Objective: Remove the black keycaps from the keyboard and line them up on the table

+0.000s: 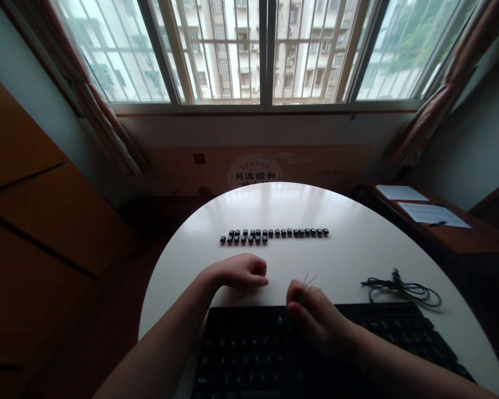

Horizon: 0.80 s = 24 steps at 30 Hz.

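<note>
A black keyboard (249, 354) lies at the near side of a round white table (183, 266). My right hand (316, 313) is closed over its top edge, around what looks like a wire keycap puller (310, 281). Only thin wires show above the fingers; the rest is hidden. Just beyond the keyboard, my left hand (241, 271) rests by the tabletop with fingers curled in a loose fist and nothing visible in it. Past both hands, black keycaps stand in a long back row (289, 232) and a shorter front row (243, 239).
A bundled black cable (399, 288) lies on the table's right, behind the keyboard. At right, a brown side table (382, 213) carries paper sheets (434, 214) and a pen (437, 223). A large printed carton (316, 163) stands below the window, and wooden cabinets (33, 233) are at left.
</note>
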### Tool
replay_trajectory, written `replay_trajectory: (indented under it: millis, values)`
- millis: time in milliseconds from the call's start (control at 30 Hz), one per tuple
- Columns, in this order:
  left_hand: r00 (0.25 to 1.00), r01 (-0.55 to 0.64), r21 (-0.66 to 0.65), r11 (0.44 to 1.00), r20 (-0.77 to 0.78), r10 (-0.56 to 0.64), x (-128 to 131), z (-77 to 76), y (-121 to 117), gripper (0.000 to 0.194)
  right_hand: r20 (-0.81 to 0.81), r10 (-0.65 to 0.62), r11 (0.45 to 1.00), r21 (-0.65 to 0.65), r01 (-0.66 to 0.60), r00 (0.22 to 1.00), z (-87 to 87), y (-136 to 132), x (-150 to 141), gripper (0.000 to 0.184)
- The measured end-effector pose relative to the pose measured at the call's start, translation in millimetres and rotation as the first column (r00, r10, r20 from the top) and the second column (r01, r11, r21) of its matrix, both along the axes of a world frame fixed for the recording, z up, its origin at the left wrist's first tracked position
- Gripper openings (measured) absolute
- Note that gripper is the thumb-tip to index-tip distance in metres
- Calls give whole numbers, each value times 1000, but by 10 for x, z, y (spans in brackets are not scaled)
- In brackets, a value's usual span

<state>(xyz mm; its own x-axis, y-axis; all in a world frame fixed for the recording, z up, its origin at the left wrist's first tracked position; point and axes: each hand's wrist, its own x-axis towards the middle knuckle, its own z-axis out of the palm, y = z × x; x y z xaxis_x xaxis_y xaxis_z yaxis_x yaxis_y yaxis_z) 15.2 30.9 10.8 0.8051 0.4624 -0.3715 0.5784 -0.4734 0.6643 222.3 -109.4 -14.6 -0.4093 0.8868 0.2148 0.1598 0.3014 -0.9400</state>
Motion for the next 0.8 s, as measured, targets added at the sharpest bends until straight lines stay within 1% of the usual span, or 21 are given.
replay_trajectory:
  millis: [67, 100, 133, 200, 233, 300, 367, 433, 667, 733, 800]
  values:
    - [1000, 3, 21, 1000, -13, -3, 11, 34, -18, 34, -216, -144, 985, -128, 118, 966, -20, 21, -21, 31]
    - [1000, 6, 37, 999, -17, -5, 19, 52, -30, 35, -281, -188, 974, -174, 143, 941, -26, 33, -30, 31]
    - [1000, 5, 51, 999, -16, -4, 29, 70, -46, 38, -311, -206, 970, -193, 151, 928, -29, 45, -37, 30]
    - [1000, -13, 54, 998, 7, 12, 53, 101, -87, 43, -295, -207, 970, -183, 158, 933, -25, 67, -42, 27]
    - [999, -28, 32, 999, 27, 27, 67, 114, -111, 45, -263, -210, 970, -178, 166, 942, -20, 75, -39, 25]
    - [995, -60, -59, 996, 73, 64, 93, 134, -161, 48, -192, -222, 965, -180, 188, 956, -10, 86, -27, 23]
    - [989, -75, -151, 986, 115, 93, 116, 147, -207, 48, -157, -229, 963, -183, 199, 961, -2, 90, -15, 20]
    - [984, -76, -188, 979, 146, 104, 133, 156, -239, 48, -162, -221, 965, -181, 191, 962, 5, 89, -7, 18]
    - [984, -50, -105, 993, 165, 67, 162, 181, -268, 41, -189, -241, 968, -120, 221, 952, 21, 96, -4, 15]
    - [984, -53, -82, 995, 165, 66, 163, 180, -267, 41, -177, -259, 965, -89, 246, 950, 15, 110, 9, 16]
    - [982, -62, -67, 996, 173, 73, 155, 178, -258, 41, -145, -303, 953, -46, 300, 942, 4, 129, 34, 15]
